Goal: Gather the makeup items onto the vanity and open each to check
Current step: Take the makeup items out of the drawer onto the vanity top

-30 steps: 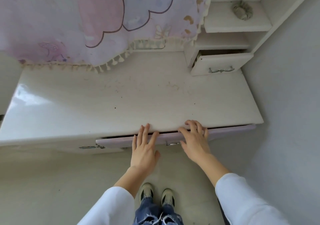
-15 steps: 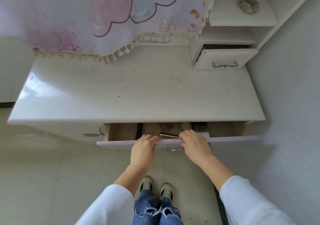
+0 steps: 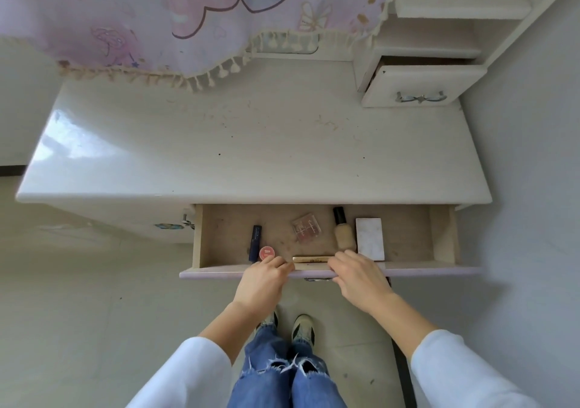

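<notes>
wooden drawer (image 3: 408,235) slid further out; left hand (image 3: 262,282), right hand (image 3: 357,277) clutch its front.

script on clear compact (image 3: 306,228), white marks on red pot (image 3: 266,252); both unreadable

Cream vanity (image 3: 251,144) across the centre of the frame, glossy with a bright glare at its left end, set against a plain grey wall (image 3: 533,187) at right. Pink tasselled cloth (image 3: 125,15) draped along the top, with stepped shelves (image 3: 455,8) and a small drawer (image 3: 420,85), slightly open, at upper right. Pale tiled floor (image 3: 78,313) below.
</notes>
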Tool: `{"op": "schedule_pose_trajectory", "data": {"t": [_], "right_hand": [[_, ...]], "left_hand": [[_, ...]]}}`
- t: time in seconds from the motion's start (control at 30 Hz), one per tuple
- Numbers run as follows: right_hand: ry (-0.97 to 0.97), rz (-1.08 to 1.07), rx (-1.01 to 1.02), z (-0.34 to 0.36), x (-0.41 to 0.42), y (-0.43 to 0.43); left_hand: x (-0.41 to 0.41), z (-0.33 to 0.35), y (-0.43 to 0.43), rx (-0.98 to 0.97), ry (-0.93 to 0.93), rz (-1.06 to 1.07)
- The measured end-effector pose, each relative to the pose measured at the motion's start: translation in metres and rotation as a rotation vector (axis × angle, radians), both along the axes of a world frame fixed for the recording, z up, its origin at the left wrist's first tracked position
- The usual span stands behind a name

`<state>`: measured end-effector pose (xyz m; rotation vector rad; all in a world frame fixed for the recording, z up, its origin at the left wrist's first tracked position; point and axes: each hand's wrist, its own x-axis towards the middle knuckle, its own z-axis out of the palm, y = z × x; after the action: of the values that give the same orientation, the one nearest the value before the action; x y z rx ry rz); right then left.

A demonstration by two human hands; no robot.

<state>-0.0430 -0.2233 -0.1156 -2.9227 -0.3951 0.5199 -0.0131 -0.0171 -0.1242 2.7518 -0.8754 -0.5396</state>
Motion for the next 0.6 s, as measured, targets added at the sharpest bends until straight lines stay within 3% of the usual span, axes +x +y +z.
{"op": "schedule_pose_trajectory", "data": {"t": [0.2,0.37,0.43,0.6], "right_hand": [[0.028,-0.071,0.079,-0.004,-0.002,-0.001],[0.277,-0.323,0.227,0.007,0.018,0.002],[0.299,-0.423,0.274,0.007,0.031,0.005],[0.272,-0.389,0.192,-0.022,0.074,0.020]], "left_hand": [[-0.004,-0.005,0.003,-0.087,0.011,0.071],[0.009,-0.005,0.006,-0.198,0.287,0.248],[0.020,-0.008,0.010,-0.263,0.318,0.377],[0.058,-0.032,0.014,-0.034,0.329,0.584]]}}
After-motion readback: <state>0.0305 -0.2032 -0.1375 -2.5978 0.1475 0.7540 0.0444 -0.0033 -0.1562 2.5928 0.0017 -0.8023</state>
